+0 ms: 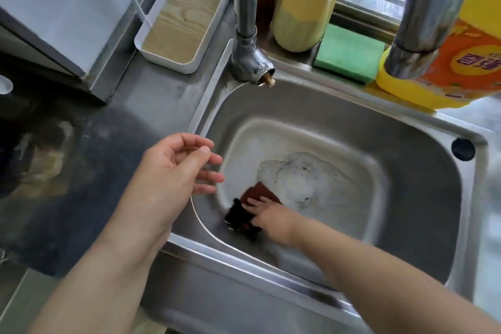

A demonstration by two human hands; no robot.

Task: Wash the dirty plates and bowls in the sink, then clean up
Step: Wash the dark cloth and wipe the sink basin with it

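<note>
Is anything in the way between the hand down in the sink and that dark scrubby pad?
No, nothing is in the way. The right hand is already on the dark scrubbing pad at the bottom of the sink, with its fingers lying on top of it. The left hand hangs over the sink's edge, holding nothing.

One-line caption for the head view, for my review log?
Right hand presses a dark cloth onto the sudsy sink floor; left hand hovers open over the rim.
</note>
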